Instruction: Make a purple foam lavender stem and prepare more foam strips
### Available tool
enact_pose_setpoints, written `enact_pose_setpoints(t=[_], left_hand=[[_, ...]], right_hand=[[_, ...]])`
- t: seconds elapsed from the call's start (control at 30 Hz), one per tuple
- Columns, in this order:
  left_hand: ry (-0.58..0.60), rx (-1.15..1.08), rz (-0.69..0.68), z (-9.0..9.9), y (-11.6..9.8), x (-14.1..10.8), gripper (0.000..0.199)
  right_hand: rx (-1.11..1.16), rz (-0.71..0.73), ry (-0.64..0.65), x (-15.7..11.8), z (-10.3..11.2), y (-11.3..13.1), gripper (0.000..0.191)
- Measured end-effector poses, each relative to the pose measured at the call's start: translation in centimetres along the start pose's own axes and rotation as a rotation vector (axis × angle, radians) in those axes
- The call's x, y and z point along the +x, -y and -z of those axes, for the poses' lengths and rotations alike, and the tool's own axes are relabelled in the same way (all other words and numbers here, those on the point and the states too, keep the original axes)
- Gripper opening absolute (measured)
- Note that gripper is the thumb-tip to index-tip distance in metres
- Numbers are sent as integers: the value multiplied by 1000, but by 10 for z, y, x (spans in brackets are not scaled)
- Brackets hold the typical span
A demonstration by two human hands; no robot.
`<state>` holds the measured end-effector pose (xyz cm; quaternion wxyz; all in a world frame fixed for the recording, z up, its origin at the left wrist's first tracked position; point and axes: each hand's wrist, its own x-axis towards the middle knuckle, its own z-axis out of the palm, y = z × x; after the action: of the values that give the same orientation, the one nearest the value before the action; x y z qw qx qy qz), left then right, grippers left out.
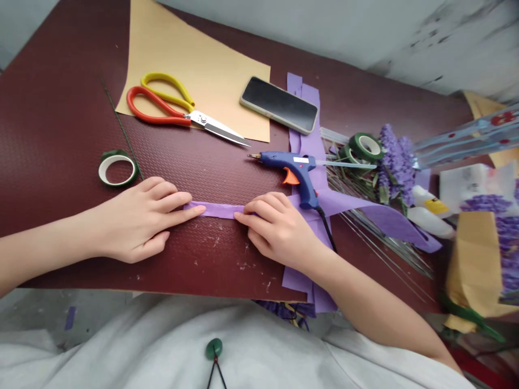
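A folded purple paper strip [221,210] lies on the dark red table between my hands. My left hand [148,219] rests flat with its fingers stretched out, the index fingertip on the strip's left end. My right hand [278,227] has its fingers curled together on the strip, the thumb and fingertips pinching its edge. From under my right hand the purple paper runs on to the right as a loose, wider band [377,216]. Just above my right hand lies a blue glue gun [294,162] with an orange trigger, its nozzle facing left.
Scissors [192,116] and a phone [279,104] lie on tan paper [211,59]. Green tape [117,169] and a thin green stem [121,127] are at the left. Purple sheets [310,124], wire stems [381,243], purple flowers [395,162] and a white bottle [430,208] occupy the right.
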<state>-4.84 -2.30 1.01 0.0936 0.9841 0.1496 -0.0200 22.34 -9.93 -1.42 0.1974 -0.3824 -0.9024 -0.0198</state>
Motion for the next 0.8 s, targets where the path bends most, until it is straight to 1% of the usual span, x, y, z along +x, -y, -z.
enact_pose_setpoints(t=[0.13,0.2,0.33,0.4,0.47,0.6,0.8], left_hand=[[-21,-50,-15,-2,-3,0,56],[6,-77,-13,-2,-3,1,56],[96,-108,-10,-4,0,1,58],[112,-113,-5,-5,2,1,58],[98,-111,1,-8,4,0,59],[55,-105,-28,-13,5,-1,65],[-27,-100,22,-13,-2,-1,60]], right_hand=[[-72,-3,23,0,0,2,23],[-78,-9,28,-1,1,3,23],[-69,0,34,-1,2,4,22],[-70,2,55,0,4,4,23],[-77,2,81,1,5,5,27],[-95,5,119,3,4,6,36],[-84,-3,115,3,1,7,34]])
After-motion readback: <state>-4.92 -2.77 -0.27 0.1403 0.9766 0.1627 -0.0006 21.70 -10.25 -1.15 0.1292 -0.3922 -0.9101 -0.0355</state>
